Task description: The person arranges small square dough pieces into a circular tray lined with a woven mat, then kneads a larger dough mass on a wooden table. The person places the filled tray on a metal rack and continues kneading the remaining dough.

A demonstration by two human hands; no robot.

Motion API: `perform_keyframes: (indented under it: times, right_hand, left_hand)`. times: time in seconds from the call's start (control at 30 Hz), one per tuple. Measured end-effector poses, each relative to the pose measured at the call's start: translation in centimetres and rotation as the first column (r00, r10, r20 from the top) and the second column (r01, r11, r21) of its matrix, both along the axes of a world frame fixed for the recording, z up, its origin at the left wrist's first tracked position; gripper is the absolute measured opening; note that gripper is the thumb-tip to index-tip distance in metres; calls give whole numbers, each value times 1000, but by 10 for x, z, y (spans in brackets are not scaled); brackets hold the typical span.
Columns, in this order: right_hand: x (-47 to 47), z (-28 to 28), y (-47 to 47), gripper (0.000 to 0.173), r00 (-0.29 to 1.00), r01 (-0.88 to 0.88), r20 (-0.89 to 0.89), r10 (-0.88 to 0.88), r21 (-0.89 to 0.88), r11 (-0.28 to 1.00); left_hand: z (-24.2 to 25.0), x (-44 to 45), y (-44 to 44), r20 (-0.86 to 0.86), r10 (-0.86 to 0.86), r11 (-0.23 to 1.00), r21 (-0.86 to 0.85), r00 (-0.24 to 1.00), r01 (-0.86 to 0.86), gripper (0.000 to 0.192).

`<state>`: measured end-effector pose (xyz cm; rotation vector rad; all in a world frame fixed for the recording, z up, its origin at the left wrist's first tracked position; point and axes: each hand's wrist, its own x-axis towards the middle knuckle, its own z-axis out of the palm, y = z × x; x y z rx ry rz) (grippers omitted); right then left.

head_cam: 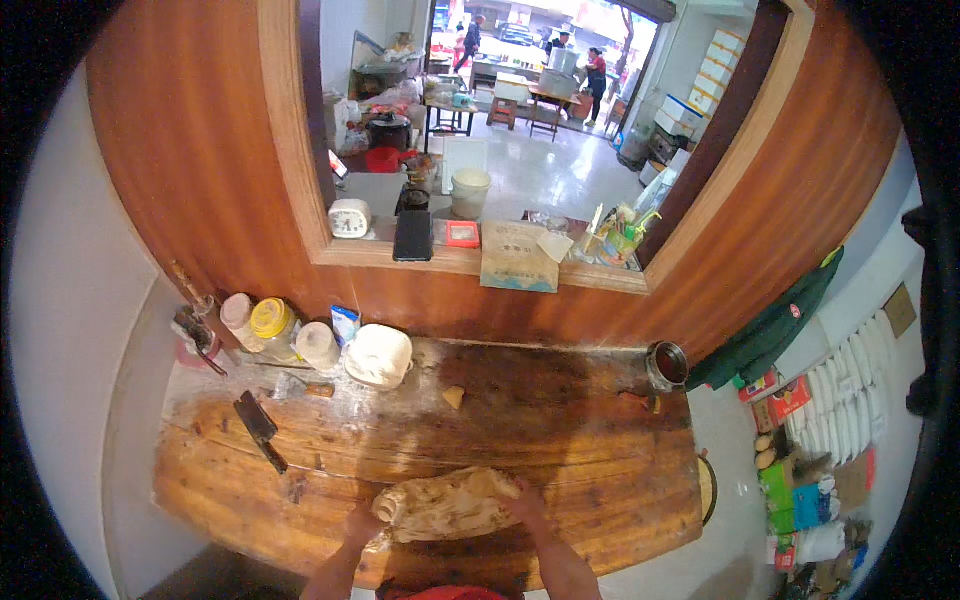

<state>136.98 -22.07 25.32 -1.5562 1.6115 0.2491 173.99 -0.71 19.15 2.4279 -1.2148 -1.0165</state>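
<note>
A long, uneven slab of dough [454, 506] with brownish streaks lies on the wooden worktop [600, 465] close to my body. Its left end, which looks folded or rolled, is touched by my left hand [363, 523]. At the right end, my right hand [531, 506] rests against the dough's edge. The fingers of both hands are blurred, so how firmly they hold cannot be told. A cleaver [259, 429] lies to the left, beyond my left hand. A dough scraper [300, 387] with a wooden handle is farther back.
Along the back left stand a yellow-lidded jar [274, 322], other containers and a white tub of flour [379, 356]. A metal pot [667, 365] sits at the back right corner. Above, a window ledge holds a clock [349, 218] and phone [413, 235]. People are visible outside.
</note>
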Motion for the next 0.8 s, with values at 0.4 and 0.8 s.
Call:
perform_keyframes:
  times: [0.4, 0.8]
  right_hand:
    - [14, 23, 1, 76, 945, -326, -28, 327, -206, 923]
    - [-13, -45, 59, 86, 906, -410, -220, 360, -664, 625]
  left_hand:
    - [58, 8, 65, -49, -62, 992, 106, 997, 67, 84]
    - [-3, -48, 90, 228, -317, 941, -45, 921, 335, 122]
